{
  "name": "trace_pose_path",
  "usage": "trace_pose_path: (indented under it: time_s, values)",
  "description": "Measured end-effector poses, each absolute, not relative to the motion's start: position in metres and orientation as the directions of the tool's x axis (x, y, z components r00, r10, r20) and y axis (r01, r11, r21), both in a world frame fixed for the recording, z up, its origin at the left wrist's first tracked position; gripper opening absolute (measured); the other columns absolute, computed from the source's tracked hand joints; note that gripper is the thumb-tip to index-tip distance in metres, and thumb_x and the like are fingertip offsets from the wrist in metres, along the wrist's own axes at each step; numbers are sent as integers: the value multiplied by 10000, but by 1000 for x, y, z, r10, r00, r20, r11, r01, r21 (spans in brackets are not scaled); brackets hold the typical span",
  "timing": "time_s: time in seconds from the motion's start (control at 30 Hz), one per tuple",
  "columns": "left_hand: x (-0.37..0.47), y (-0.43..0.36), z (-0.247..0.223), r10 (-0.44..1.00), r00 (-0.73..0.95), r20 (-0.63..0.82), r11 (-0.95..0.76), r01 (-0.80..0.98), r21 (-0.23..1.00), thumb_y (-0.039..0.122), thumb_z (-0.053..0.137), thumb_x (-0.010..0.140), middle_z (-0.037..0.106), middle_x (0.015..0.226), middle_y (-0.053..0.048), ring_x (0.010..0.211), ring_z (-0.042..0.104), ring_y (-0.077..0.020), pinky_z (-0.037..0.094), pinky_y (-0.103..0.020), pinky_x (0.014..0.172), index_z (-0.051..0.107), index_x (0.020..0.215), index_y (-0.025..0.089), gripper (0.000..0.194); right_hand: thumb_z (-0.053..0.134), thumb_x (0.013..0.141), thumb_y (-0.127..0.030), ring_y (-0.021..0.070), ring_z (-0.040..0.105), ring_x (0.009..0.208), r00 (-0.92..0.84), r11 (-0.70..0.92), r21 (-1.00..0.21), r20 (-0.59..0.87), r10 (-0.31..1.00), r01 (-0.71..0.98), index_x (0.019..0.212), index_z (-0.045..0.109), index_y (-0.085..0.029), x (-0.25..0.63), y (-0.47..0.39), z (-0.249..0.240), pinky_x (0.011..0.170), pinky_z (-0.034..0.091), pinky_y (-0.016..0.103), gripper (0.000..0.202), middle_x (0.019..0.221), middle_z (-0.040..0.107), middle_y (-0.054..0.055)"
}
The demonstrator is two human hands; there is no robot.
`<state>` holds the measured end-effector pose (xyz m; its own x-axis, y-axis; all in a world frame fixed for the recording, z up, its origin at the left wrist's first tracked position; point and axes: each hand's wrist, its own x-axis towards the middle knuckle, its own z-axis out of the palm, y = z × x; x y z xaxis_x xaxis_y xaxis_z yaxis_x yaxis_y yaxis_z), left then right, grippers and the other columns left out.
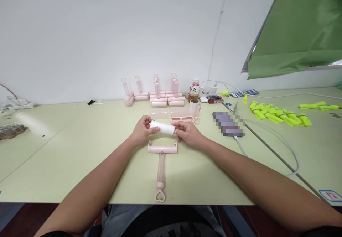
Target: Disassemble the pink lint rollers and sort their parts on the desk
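Between my two hands a white lint roller refill [163,128] is held just above the table, tilted slightly down to the right. My left hand [143,130] grips its left end, thumb along the front. At its right end, the fingers of my right hand [187,133] are closed on the rim. Below them on the table lies a pink lint roller frame [162,149] with two upturned end arms. Its clear handle [161,169] points toward me and ends in a pink heart-shaped loop [160,195].
Several pink lint rollers [159,103] stand along the wall. Nearer are a pink cover [182,119], a cardboard-cored roll [193,106] and a clear handle [197,113]. A bottle [194,90], a cabled phone [228,123] and yellow-green strips [279,114] are to the right.
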<state>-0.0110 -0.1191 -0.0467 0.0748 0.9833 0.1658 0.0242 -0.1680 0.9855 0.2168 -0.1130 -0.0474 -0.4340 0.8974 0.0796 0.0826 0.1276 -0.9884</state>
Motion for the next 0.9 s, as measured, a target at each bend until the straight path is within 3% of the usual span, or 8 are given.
trace_pose_path:
  time_s: [0.17, 0.3, 0.47, 0.67, 0.9]
  values:
    - [-7, -119, -49, 989, 22, 145, -145, -7, 989, 358, 868, 539, 550, 682, 88, 568, 577, -104, 480, -221, 492, 329, 882, 226, 653, 570, 737, -130, 136, 651, 618, -357, -147, -989, -131, 925, -18, 1091, 599, -174, 213, -118, -46, 612, 586, 281, 358, 748, 652, 12]
    - [-5, -120, -45, 991, -5, 131, -131, -53, 990, 377, 871, 532, 578, 678, 88, 576, 623, -126, 488, -222, 484, 290, 899, 234, 702, 520, 672, -48, 173, 709, 710, -414, -301, -928, -191, 890, -220, 1126, 550, -201, 213, -122, -44, 736, 605, 373, 480, 919, 692, 48]
    - [-1, -123, -42, 998, 17, 66, -64, -113, 992, 429, 871, 533, 585, 679, 83, 524, 635, -129, 486, -222, 469, 289, 905, 232, 719, 568, 673, -32, 157, 700, 747, -444, -318, -906, -171, 880, -281, 1055, 581, -209, 214, -122, -44, 720, 605, 336, 421, 1000, 687, 46]
    - [9, -130, -43, 994, 111, -18, 30, -109, 994, 473, 869, 538, 584, 741, 61, 562, 679, -177, 447, -184, 376, 278, 911, 244, 735, 634, 809, -180, 146, 670, 697, -422, -271, -948, -180, 889, -167, 914, 660, -164, 211, -118, -51, 614, 607, 282, 109, 887, 689, 67]
    - [3, -128, -41, 978, 205, -25, 46, -98, 994, 524, 829, 588, 558, 825, 32, 592, 684, -163, 441, -171, 375, 336, 847, 216, 636, 632, 827, -169, 142, 666, 693, -347, -266, -948, -193, 918, -176, 911, 690, -177, 211, -115, -52, 627, 615, 282, 103, 890, 709, 70]
